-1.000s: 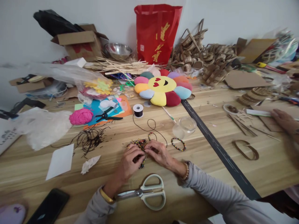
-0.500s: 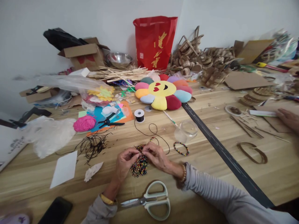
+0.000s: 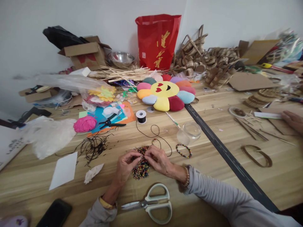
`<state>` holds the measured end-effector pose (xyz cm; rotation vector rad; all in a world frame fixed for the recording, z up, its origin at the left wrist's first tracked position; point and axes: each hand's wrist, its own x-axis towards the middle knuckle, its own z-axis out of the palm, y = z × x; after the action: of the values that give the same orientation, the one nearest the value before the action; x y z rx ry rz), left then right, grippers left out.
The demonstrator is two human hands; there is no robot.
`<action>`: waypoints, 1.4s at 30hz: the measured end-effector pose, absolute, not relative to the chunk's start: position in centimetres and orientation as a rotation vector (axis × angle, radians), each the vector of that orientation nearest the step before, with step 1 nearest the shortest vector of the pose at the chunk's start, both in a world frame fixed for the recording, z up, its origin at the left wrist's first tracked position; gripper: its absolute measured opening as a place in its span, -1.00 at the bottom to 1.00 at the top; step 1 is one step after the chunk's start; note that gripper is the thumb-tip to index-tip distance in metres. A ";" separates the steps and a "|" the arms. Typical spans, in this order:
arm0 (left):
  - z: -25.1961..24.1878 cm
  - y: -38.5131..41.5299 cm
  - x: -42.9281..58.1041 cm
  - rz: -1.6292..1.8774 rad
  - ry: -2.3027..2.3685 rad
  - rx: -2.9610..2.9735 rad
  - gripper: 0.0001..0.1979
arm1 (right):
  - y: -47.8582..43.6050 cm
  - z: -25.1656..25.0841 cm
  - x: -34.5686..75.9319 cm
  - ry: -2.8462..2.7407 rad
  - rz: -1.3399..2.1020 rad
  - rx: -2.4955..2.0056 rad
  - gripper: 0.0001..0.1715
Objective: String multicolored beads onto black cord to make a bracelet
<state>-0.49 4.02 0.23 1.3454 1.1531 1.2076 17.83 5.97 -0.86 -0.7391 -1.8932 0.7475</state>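
Over a pile of small multicoloured beads (image 3: 141, 172), my left hand (image 3: 126, 164) pinches a bead between thumb and forefinger. My right hand (image 3: 159, 160) meets it fingertip to fingertip, closed on the black cord (image 3: 168, 145), whose end is hidden by the fingers. That cord loops back to a spool (image 3: 141, 117), and a few beads are threaded on it just behind my right hand. A finished-looking beaded bracelet (image 3: 183, 151) lies right of the hands. White-handled scissors (image 3: 151, 204) rest in front of the pile, blades pointing left.
A glass jar (image 3: 190, 133) and a flower cushion (image 3: 165, 91) stand beyond the hands. Cut black cords (image 3: 94, 146), a white card (image 3: 63, 171) and a phone (image 3: 55, 213) lie left. A long dark strip (image 3: 227, 154) crosses the right side, where another person's hand (image 3: 293, 119) rests.
The fingertips shift slightly over the beads, still pressed together. The view has moved a little; the objects on the table stay where they were.
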 end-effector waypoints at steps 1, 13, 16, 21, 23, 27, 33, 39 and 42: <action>0.2 4.0 -0.5 1.209 1.153 1.351 -0.95 | 6.0 -0.9 17.8 -1.900 0.735 -0.731 -0.88; -0.4 3.9 -0.6 1.199 1.148 1.399 -0.95 | 5.9 -0.7 17.8 -1.946 0.686 -0.721 -0.89; -0.2 3.9 -0.5 1.208 1.154 1.401 -0.95 | 5.9 -0.9 17.8 -1.958 0.688 -0.725 -0.90; -0.2 4.0 -0.5 1.206 1.178 1.423 -0.92 | 5.9 -1.1 17.8 -1.950 0.682 -0.702 -0.89; -0.2 4.0 -0.5 1.199 1.186 1.431 -0.91 | 5.9 -1.1 17.8 -1.952 0.685 -0.702 -0.88; 0.0 3.9 -0.5 1.197 1.191 1.428 -0.90 | 5.9 -0.8 17.8 -1.956 0.682 -0.690 -0.88; 0.1 3.9 -0.4 1.197 1.194 1.454 -0.90 | 6.0 -0.9 17.7 -1.958 0.698 -0.704 -0.87; 0.1 4.0 -0.4 1.189 1.174 1.460 -0.90 | 6.0 -1.4 17.8 -1.942 0.789 -0.660 -0.88; 0.1 3.9 -0.4 1.197 1.174 1.442 -0.87 | 5.9 -1.6 17.9 -1.903 0.855 -0.674 -0.85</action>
<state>-0.43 3.92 0.10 1.4419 1.1738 1.1969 17.87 5.91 -1.56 -0.6745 -1.9034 0.8550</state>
